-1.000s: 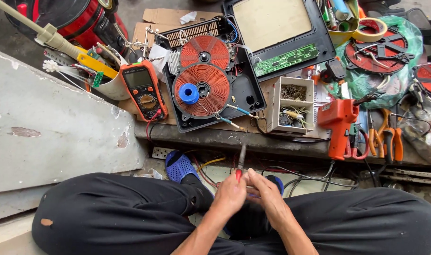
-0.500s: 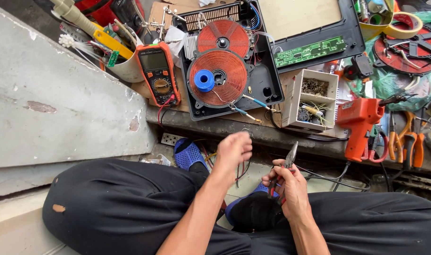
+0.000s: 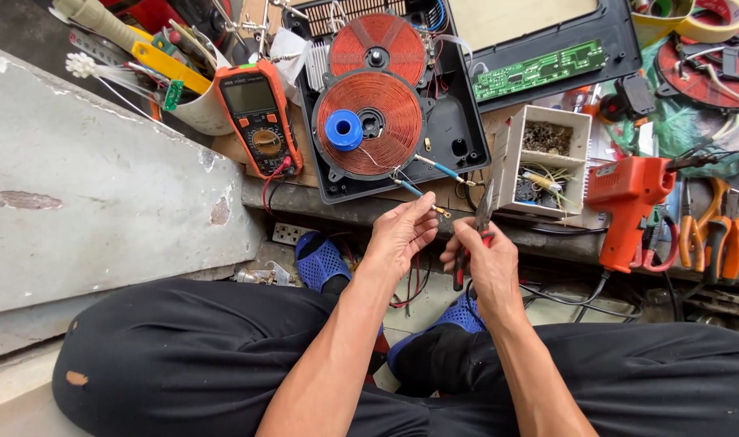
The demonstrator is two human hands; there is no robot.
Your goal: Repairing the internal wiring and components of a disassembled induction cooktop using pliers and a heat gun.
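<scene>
- Since a moment ago, the left hand (image 3: 402,235) has moved up from the lap and now pinches the blue-sleeved wire lead (image 3: 422,197) coming from the copper induction coil (image 3: 368,125).
- The right hand (image 3: 487,259) is closed around red-handled pliers (image 3: 476,231), tips up, now just beside the lead's end; it looks ready for work on the wire.
- An orange multimeter (image 3: 258,117) lies left of the coil, with a yellow label strip.
- A green circuit board (image 3: 539,71) lies at upper right, and a white parts box (image 3: 546,158) below it.
</scene>
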